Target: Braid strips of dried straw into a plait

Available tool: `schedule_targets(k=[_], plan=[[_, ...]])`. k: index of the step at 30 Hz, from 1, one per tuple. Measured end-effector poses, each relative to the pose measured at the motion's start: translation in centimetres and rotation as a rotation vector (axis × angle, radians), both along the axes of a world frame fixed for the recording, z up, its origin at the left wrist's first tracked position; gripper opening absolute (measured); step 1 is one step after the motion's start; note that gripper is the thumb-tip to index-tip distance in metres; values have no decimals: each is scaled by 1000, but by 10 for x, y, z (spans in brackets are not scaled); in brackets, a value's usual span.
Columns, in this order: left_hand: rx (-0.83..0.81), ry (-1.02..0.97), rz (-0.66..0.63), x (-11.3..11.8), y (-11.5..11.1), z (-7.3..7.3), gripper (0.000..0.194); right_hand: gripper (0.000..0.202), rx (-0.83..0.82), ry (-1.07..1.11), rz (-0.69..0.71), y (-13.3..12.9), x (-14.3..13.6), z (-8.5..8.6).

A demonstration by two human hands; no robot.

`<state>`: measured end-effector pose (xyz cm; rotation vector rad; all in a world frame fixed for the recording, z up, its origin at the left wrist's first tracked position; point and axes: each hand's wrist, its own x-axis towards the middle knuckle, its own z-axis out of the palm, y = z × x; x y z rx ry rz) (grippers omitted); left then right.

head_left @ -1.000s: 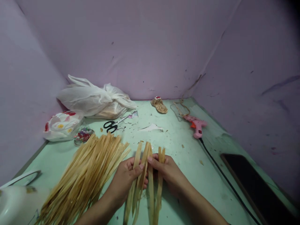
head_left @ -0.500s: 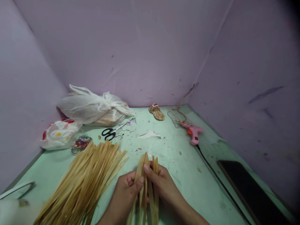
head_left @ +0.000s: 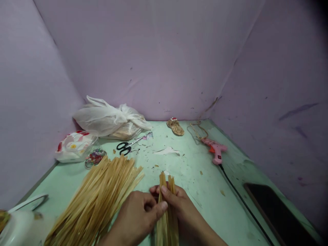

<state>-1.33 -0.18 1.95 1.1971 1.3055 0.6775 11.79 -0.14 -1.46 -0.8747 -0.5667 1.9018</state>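
Observation:
Several dried, straw-coloured leaf strips [head_left: 162,227] stand together between my hands at the front of the table. My right hand [head_left: 186,208] is closed round them, its thumb lying over the front near their tops. My left hand [head_left: 139,213] pinches the strips from the left, thumb in front and fingers partly hidden behind. To the left lies a large spread bundle of the same strips [head_left: 99,201], apart from both hands.
Black-handled scissors [head_left: 125,147], a tied white plastic bag [head_left: 107,119] and a bag of beads [head_left: 94,157] lie at the back left. A small woven slipper [head_left: 175,126] sits at the back. On the right are a pink glue gun [head_left: 216,150], its cord and a dark phone [head_left: 279,215].
The strips in my hands have drawn closer together into a narrower bunch. My left hand has moved right, toward my right hand. The whole view has shifted slightly.

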Motion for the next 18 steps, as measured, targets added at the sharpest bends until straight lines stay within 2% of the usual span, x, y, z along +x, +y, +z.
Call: schedule_targets(k=[2,3,4,6,8,11,13,15,18], plan=[[168,198,97,-7,5,11,28,35,4,12,31,-2,-1,2],[252,251,136,-11,8,16,31,34,-2,21,58,-3,-1,3],[315,241,159,-13,11,20,37,34,-14,35,90,-4,-2,4],[383,143,125,-16,13,22,42,37,-36,57,156,-7,-5,5],[310,22,28,-15,11,20,41,40,-39,66,190,-9,-8,4],[42,-132,-92,-9,5,11,52,47,-7,102,260,-9,-11,0],[-50,-173,-128,-6,3,7,56,48,12,148,315,-8,-11,0],[11,-134,-126,-7,4,7,50,39,13,203,334,-7,-9,2],[217,-1,-90,-11,10,11,36,29,23,231,362,-6,-3,7]])
